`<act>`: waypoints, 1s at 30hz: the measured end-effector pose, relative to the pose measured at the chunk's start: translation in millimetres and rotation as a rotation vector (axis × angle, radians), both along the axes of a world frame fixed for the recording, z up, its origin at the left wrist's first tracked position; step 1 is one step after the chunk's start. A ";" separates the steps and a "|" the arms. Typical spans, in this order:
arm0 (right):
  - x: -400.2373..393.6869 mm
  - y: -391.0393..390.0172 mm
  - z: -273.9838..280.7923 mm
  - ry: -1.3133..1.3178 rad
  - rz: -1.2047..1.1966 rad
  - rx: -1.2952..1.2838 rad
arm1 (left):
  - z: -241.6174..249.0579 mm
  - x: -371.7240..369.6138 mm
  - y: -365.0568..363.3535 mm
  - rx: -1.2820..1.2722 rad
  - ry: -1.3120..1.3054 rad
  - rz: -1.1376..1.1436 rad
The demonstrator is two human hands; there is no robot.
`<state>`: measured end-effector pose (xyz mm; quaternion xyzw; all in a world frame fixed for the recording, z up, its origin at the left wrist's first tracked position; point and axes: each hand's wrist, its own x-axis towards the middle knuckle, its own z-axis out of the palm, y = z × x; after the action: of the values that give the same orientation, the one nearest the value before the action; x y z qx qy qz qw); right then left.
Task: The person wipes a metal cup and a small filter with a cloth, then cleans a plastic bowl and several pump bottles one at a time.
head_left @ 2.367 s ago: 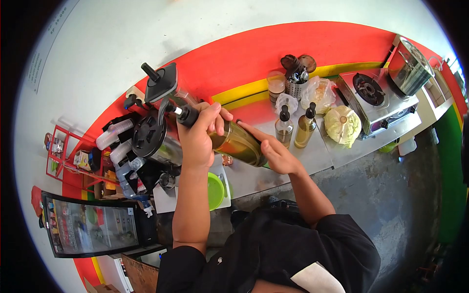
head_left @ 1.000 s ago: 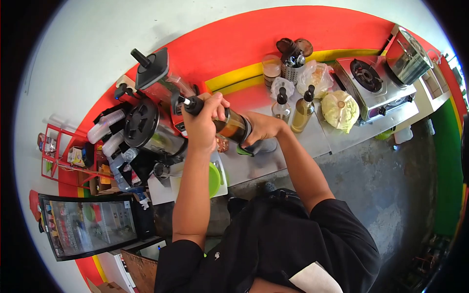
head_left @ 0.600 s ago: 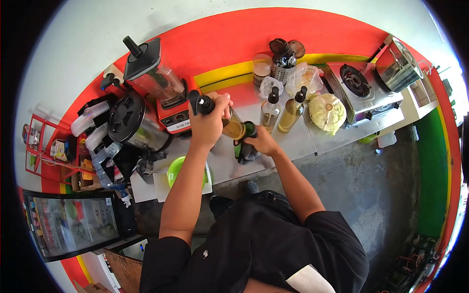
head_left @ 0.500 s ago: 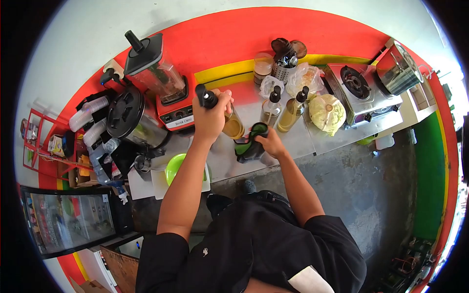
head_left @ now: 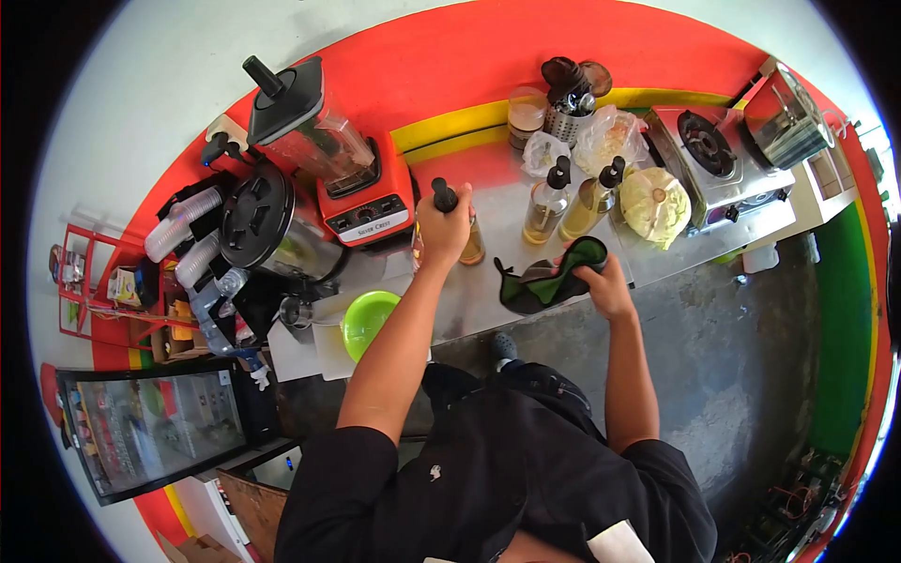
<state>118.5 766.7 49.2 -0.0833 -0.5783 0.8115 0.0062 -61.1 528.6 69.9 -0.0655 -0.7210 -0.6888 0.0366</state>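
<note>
Fingers of my left hand are wrapped round the neck of a black-topped bottle with amber liquid, which stands upright on the counter. My right hand pinches a dark cloth with green parts, held spread out over the counter's front edge. Behind the cloth stand two more black-topped bottles, one nearer the middle and one to its right. A pale green cabbage lies right of them.
A red blender stands left of the bottles, with a black-lidded container beyond it. A green bowl sits by my left forearm. At the right are a gas stove and a metal pot.
The cloth has moved right, away from the held bottle, and hangs more spread out in my right hand. My left hand still grips the bottle, now more upright. The view has shifted slightly.
</note>
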 end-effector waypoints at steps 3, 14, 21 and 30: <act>0.2 -4.0 2.0 -0.013 -0.027 0.019 | 1.0 5.0 -0.3 -0.075 0.040 -0.032; -11.0 -5.9 -2.0 -0.016 -0.166 0.068 | 11.0 4.9 -18.9 -0.076 0.251 -0.131; -14.1 -7.1 16.8 0.087 -0.198 0.378 | 85.7 26.1 -5.0 -0.233 0.725 0.081; -5.9 0.3 33.9 0.229 -0.385 1.145 | 66.8 52.7 79.3 -0.058 0.667 -0.247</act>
<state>112.6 767.1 83.1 -0.0818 -0.8927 0.3602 0.2584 -8.4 607.9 136.7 -0.3745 -0.6755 -0.6078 0.1845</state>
